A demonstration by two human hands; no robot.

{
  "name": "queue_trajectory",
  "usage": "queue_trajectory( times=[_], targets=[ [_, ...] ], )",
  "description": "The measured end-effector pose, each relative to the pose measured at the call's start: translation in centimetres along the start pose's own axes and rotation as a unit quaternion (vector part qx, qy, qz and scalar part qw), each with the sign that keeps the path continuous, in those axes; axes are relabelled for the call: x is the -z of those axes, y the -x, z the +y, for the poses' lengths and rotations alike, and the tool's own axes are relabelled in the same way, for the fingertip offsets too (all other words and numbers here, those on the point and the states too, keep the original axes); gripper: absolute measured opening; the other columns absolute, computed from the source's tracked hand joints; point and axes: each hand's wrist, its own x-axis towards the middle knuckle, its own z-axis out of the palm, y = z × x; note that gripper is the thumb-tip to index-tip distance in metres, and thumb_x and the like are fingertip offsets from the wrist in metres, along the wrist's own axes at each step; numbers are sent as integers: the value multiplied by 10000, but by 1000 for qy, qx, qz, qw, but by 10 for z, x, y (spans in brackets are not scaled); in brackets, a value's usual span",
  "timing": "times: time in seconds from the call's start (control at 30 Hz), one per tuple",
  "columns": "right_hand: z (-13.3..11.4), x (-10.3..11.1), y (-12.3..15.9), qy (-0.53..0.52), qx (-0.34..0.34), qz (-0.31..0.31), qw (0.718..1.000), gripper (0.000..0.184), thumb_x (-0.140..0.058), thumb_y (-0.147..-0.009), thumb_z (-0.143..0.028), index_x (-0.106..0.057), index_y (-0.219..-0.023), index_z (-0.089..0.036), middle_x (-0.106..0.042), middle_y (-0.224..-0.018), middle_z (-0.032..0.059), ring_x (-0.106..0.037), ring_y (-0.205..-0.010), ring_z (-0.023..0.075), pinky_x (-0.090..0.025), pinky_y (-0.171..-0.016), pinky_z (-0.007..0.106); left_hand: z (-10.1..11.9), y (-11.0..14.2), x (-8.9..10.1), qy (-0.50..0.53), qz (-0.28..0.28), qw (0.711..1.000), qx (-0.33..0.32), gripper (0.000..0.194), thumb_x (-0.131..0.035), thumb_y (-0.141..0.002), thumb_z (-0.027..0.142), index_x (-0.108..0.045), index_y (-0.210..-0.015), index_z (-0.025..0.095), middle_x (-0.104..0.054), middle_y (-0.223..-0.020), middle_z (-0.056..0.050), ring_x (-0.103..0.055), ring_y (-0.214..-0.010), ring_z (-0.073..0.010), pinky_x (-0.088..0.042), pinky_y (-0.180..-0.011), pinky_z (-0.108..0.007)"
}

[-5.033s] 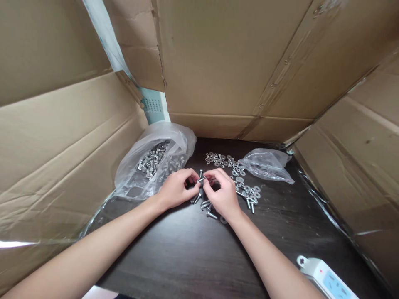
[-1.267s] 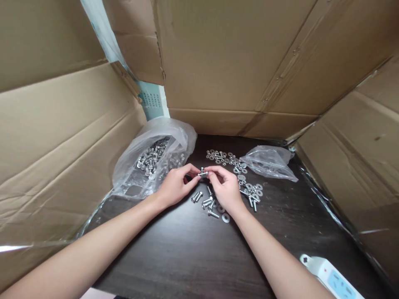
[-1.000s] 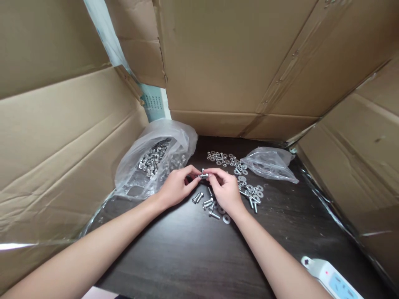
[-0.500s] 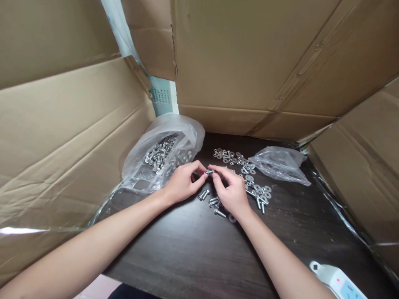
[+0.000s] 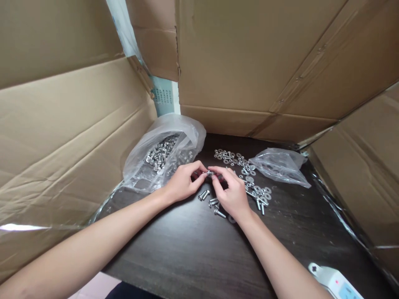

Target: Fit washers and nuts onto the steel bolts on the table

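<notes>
Over the middle of the dark table, a small silver bolt lies pinched between the fingertips of both hands. My left hand is closed on its left end, and my right hand grips the right end with thumb and forefinger. Fingers cover most of it, so I cannot tell whether a nut or washer is on it. Just below the hands lie several loose bolts. Beyond and beside my right hand spread nuts and washers, with more bolts among them.
At the back left stands an open clear plastic bag full of bolts. A flattened clear bag lies to the right. Cardboard walls enclose the table on three sides. A white power strip sits at the lower right.
Both hands stay almost in place. My right fingertips have shifted slightly on the bolt, and less of it shows between the hands. The view has moved a little.
</notes>
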Motion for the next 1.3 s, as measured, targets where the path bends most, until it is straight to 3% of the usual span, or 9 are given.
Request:
queue_trajectory(
  times=[0.23,0.8,1.17,1.3],
  targets=[
    [1,0,0,3,6,9,1000,195,-556,-989,-256,-730,-1076,-238,-778,-988,64,-702,-907,231,-591,-816,384,0,0,0,-7,-1,1000,-15,116,-566,-972,266,-637,-947,179,-724,-859,-29,-686,-756,-156,-532,-717,-264],
    [3,2,-2,-2,96,8,995,228,-550,-984,-150,-725,-1115,-217,-782,-1008,74,-687,-913,228,-571,-834,413,1,0,4,-9,-15,999,-27,85,-570,-955,245,-619,-941,177,-719,-845,-25,-676,-762,-154,-523,-719,-258],
    [5,-2,-1,-9,51,25,998,198,-622,-947,-157,-735,-1088,-238,-792,-987,49,-726,-869,221,-592,-818,400,0,-2,4,55,-42,997,46,112,-574,-952,288,-588,-960,177,-728,-860,-39,-702,-783,-180,-536,-720,-287],
    [6,-3,0,-6,65,23,998,187,-621,-945,-143,-745,-1060,-224,-800,-980,57,-727,-867,220,-594,-816,401,-1,-3,5,46,-57,996,59,119,-563,-948,292,-589,-948,176,-722,-844,-37,-681,-761,-178,-522,-713,-292]
  ],
)
